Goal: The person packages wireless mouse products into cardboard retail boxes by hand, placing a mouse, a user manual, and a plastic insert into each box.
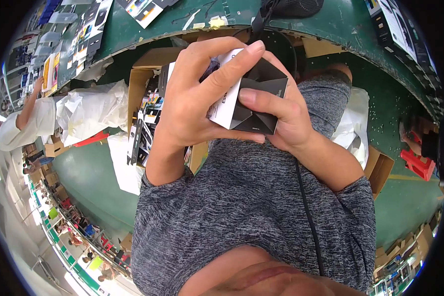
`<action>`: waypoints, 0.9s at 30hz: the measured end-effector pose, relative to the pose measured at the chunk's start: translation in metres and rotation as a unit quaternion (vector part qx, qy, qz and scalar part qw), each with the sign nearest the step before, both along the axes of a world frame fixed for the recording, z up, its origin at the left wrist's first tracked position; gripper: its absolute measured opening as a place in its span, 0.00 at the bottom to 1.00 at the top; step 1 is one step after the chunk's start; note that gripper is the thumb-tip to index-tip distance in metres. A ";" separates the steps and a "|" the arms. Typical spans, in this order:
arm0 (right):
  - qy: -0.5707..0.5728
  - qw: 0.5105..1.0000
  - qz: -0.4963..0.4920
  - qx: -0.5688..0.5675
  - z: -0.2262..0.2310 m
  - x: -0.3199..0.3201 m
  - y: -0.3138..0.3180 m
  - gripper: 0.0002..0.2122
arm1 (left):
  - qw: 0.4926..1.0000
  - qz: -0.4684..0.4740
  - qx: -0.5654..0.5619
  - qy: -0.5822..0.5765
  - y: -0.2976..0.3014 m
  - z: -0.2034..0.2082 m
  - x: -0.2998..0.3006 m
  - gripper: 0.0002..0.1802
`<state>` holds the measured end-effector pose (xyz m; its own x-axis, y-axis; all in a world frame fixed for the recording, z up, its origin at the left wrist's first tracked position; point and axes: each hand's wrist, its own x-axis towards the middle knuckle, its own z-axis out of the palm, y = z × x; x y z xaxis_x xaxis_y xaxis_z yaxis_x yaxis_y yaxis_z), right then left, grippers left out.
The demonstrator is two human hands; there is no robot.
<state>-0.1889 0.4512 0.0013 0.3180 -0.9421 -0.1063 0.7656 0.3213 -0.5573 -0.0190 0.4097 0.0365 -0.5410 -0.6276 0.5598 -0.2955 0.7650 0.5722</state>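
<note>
Between both hands, just in front of my chest, is a small black-and-white cardboard box [224,109]. Its end facing right shows folded black flaps that dip inward. My left hand [190,93] wraps round the white side, fingers over the top and the lower edge. With its thumb on the black flaps, my right hand [288,111] grips the other side; its fingers are mostly hidden behind the box. Whether the flaps are fully locked I cannot tell.
Beyond my hands runs the green workbench [202,12] with flat printed cartons [91,32] at its left and dark boxes [392,29] at its right. A brown carton [135,81] full of printed cartons stands left of me. A co-worker [29,121] is at far left; a red stool [419,165] stands right.
</note>
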 end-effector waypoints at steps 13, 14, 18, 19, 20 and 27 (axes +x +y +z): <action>0.055 0.998 -0.009 -0.023 -0.008 -0.006 -0.010 0.24 | 0.999 0.002 -0.003 -0.038 -0.011 -0.008 0.002 0.62; 0.059 0.998 -0.010 -0.024 -0.008 -0.006 -0.011 0.24 | 0.997 0.000 -0.028 -0.066 -0.011 -0.008 0.002 0.66; 0.054 0.998 -0.018 -0.027 -0.007 -0.006 -0.011 0.23 | 0.997 0.014 -0.038 -0.066 -0.008 -0.006 0.000 0.66; 0.051 0.998 -0.020 -0.029 -0.008 -0.006 -0.010 0.22 | 0.997 0.016 -0.038 -0.065 -0.008 -0.006 0.000 0.65; 0.048 0.998 -0.022 -0.030 -0.008 -0.006 -0.009 0.22 | 0.997 0.017 -0.037 -0.064 -0.007 -0.006 0.000 0.65; 0.084 0.996 -0.009 -0.042 -0.016 -0.013 -0.012 0.23 | 0.997 0.021 -0.037 -0.066 -0.008 -0.007 -0.006 0.65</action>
